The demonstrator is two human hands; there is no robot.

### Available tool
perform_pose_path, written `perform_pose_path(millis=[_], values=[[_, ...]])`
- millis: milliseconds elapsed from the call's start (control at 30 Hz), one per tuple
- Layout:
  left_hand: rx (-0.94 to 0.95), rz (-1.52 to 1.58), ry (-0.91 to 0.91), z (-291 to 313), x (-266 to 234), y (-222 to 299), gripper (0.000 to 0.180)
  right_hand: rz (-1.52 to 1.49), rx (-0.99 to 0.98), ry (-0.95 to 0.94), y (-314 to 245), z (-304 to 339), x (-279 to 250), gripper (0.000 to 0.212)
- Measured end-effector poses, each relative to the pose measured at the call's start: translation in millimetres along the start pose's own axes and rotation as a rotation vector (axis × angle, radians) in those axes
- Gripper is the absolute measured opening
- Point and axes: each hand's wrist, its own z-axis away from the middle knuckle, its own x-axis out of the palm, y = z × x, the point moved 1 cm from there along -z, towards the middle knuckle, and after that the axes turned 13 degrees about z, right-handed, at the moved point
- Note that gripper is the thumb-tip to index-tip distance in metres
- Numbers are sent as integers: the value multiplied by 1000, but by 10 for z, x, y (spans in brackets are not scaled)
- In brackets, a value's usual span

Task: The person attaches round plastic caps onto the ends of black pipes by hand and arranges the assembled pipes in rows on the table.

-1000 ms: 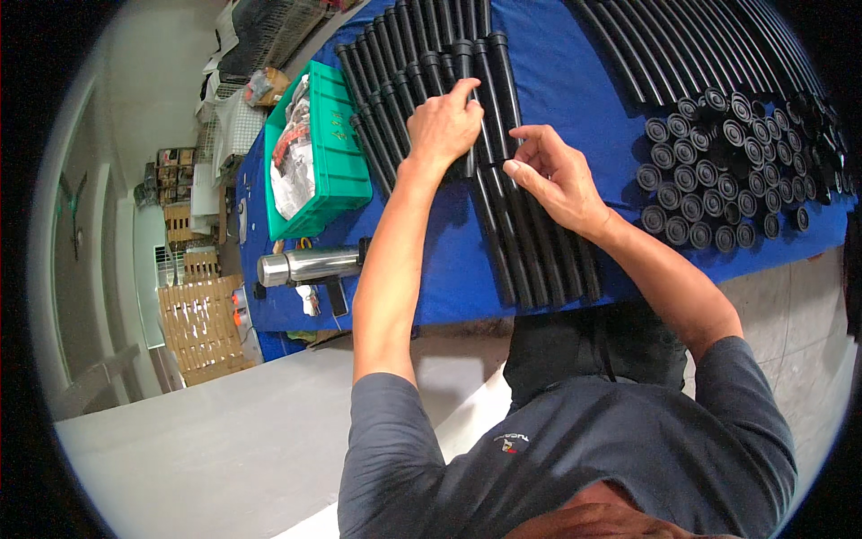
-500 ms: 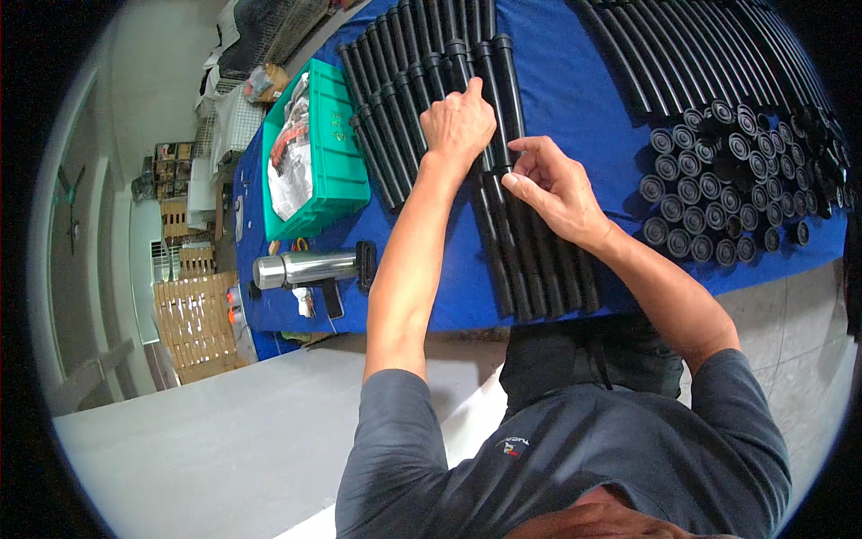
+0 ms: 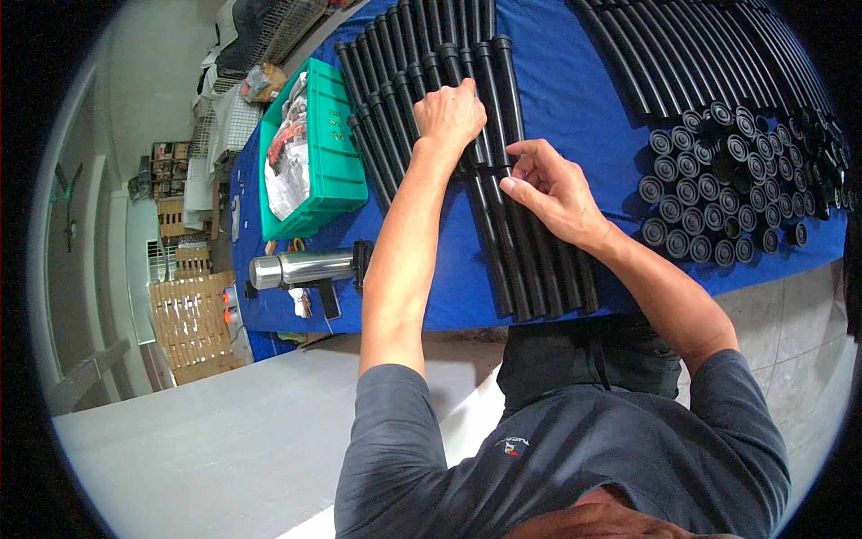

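Observation:
Black tubes [image 3: 364, 166] with thicker collared ends lie in overlapping rows on the blue-covered table before me. My left hand [image 3: 452, 115] is curled over one collared tube [image 3: 451, 67], whose collar shows just beyond the knuckles; the fingers' undersides are hidden. To the right, my right hand [image 3: 555, 193] hovers at the upper ends of a nearer bundle of tubes [image 3: 543, 269]. Its thumb and index finger are apart, on either side of a tube end, and no firm grip shows. The other right fingers are bent and partly hidden.
At the left stands a green crate [image 3: 337, 193] with crumpled paper inside. A silver flask [image 3: 314, 267] lies below it, beside a dark flat device [image 3: 329, 301]. Round-ended black pieces [image 3: 691, 220] are stacked at the right, with more long tubes [image 3: 664, 63] behind on the blue cloth [image 3: 575, 99].
My left hand has shifted slightly left, and the collared tube under it has moved left and a little nearer. My right hand has barely moved.

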Motion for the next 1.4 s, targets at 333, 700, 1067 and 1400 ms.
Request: perform_pose_path(millis=[333,700,1067,1400], values=[[-20,113,56,190,-174,-39,45,-36,-31,78,57,13,9,29],[-168,706,339,1870,148,0,22,-82,83,150,51,-11,-39,22],[-300,606,96,2308,356,-64,51,-38,87,99,35,32,-8,24],[-162,258,10,2496,121,-414,48,31,54,101,68,-4,-10,26]])
